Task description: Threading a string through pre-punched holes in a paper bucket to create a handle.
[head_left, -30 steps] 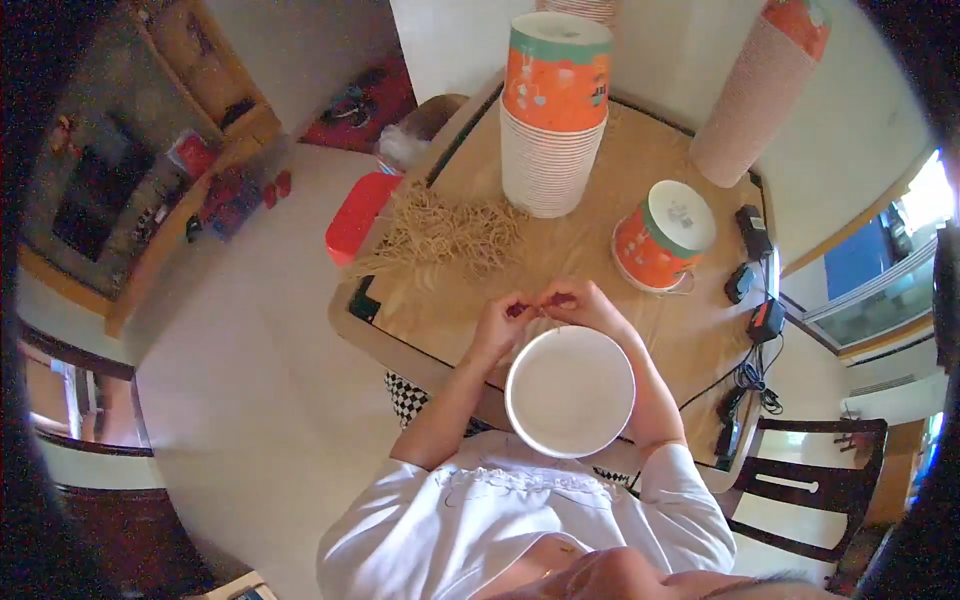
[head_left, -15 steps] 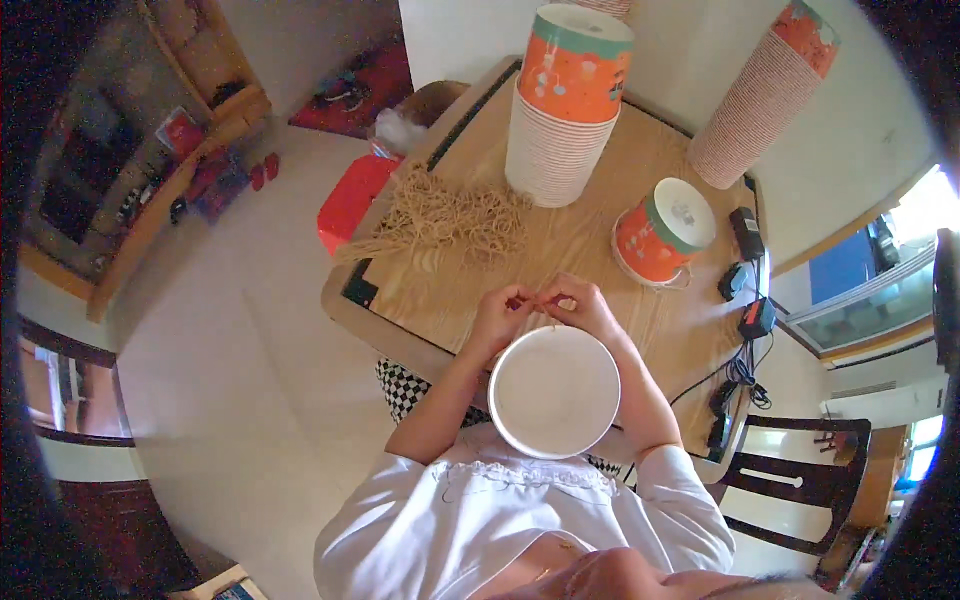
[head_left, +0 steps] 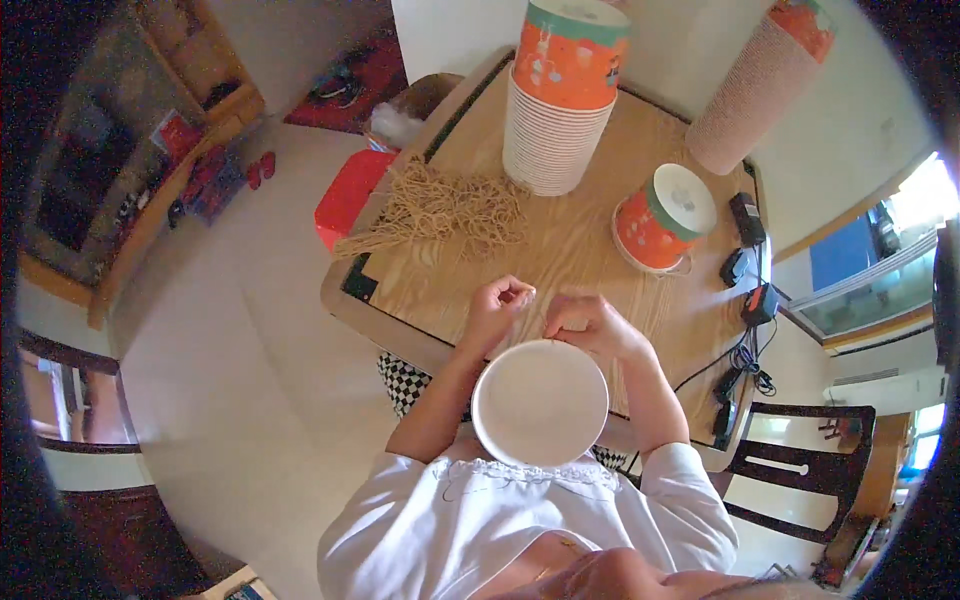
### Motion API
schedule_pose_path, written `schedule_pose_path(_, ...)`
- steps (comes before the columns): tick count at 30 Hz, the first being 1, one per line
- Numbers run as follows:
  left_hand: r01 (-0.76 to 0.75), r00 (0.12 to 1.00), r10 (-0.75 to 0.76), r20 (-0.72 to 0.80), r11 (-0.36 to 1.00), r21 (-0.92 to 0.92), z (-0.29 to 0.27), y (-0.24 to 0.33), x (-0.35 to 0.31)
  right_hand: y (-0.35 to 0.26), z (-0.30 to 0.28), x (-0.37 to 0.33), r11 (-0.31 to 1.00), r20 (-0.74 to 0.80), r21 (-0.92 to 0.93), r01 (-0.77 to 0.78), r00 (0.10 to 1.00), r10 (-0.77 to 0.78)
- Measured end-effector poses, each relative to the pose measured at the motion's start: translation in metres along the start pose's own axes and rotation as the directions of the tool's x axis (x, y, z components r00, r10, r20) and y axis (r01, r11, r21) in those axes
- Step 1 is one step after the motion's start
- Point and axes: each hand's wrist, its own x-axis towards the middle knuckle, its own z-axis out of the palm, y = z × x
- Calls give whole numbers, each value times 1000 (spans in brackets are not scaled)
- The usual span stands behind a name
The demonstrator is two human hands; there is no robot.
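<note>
A white paper bucket [head_left: 540, 404] rests against my lap, tilted so its round opening faces me. Just beyond its far rim, my left hand [head_left: 497, 308] is raised with the fingertips pinched together; what they hold, if anything, is too small to make out. My right hand [head_left: 592, 325] is curled at the bucket's far right side, with its fingertips pressed close to the wall. Whatever lies between those fingers is hidden. Beyond both hands, a loose heap of tan twine loops [head_left: 450, 210] covers the table's left part.
On the wooden table [head_left: 420, 300] stand a stack of paper buckets [head_left: 560, 130], an upturned orange-and-green bucket [head_left: 650, 230] with a twine loop, and a tall leaning stack [head_left: 755, 95]. Chargers and cables [head_left: 745, 355] line the right edge. A red bin [head_left: 350, 195] and dark chair [head_left: 800, 470] flank the table.
My hands, which met at the fingertips, have moved apart. The left is lifted free, while the right has come down to the bucket's side. The bucket has shifted slightly left.
</note>
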Motion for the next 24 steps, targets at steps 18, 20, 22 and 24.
schedule_pose_path(18, -67, 998, 68, -17, 997, 47, 4, -3, 0, 3, -7, -5, 998, 106, 61, -17, 994, 11)
schedule_pose_path(20, -69, 997, 70, -19, 996, 49, 4, -3, 0, 4, -7, -6, 998, 109, 64, -29, 994, 22)
schedule_pose_path(22, -71, 997, 72, -20, 996, 52, 4, -3, 0, 4, -7, -7, 997, 112, 67, -40, 993, 32)
schedule_pose_path(24, -49, 998, 51, -35, 997, 64, 4, -5, 1, 6, -7, -7, 999, 125, 49, 1, 992, -7)
